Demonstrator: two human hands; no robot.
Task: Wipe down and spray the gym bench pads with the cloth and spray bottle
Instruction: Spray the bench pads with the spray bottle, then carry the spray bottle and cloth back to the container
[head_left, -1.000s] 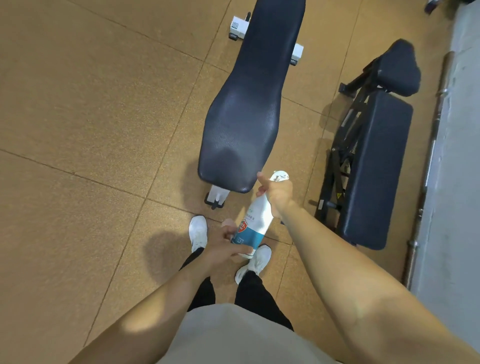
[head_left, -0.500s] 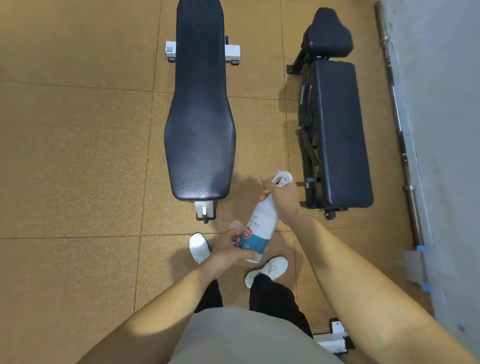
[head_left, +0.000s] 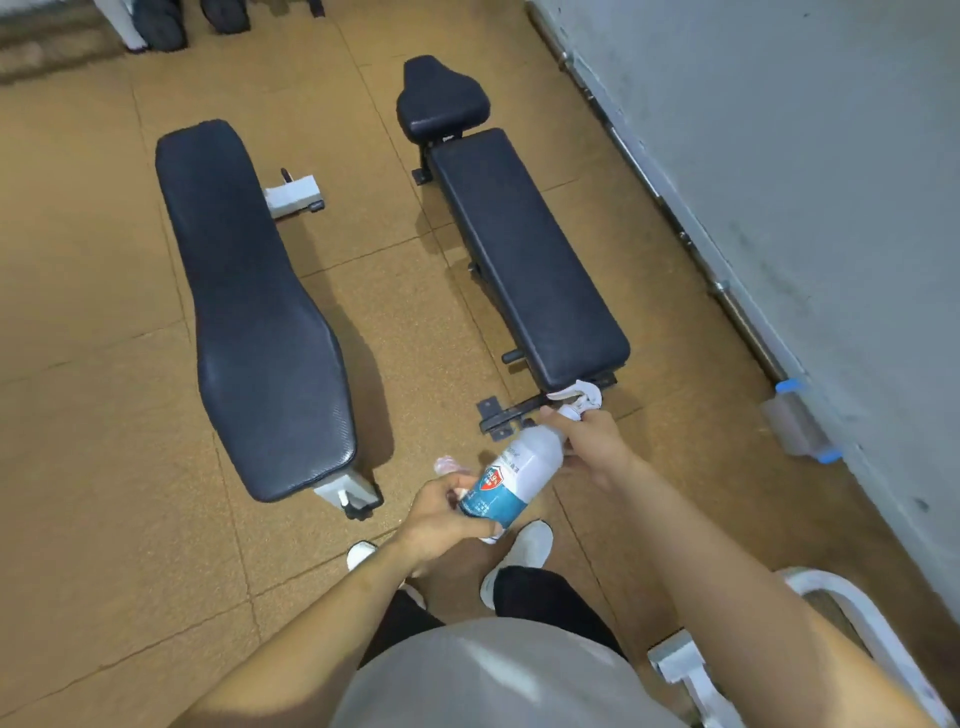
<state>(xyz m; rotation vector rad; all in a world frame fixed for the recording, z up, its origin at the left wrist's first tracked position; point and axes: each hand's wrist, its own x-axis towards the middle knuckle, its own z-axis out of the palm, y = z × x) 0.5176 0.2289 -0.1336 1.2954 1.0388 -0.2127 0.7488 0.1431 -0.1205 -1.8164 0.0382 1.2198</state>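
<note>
I hold a white spray bottle (head_left: 519, 475) with a blue label in both hands, tilted, in front of my body. My right hand (head_left: 592, 441) grips its neck just below the white spray head (head_left: 582, 395). My left hand (head_left: 441, 519) grips the bottle's base, and a bit of pale pink cloth (head_left: 449, 464) shows above its fingers. Two dark padded benches stand on the floor ahead: a flat bench (head_left: 249, 312) to the left and an adjustable bench (head_left: 524, 260) with a separate seat pad (head_left: 441, 101) to the right. The spray head sits near the right bench's near end.
A grey wall (head_left: 805, 182) runs along the right with a barbell (head_left: 675, 208) lying at its foot. A white metal frame (head_left: 831, 623) stands at my lower right. Dark bags (head_left: 161, 26) lie at the far left. The floor (head_left: 78, 415) is brown cork-like tile.
My view has swung right, so both benches now lie at an angle and the wall fills the right side. Both hands keep their hold on the bottle.
</note>
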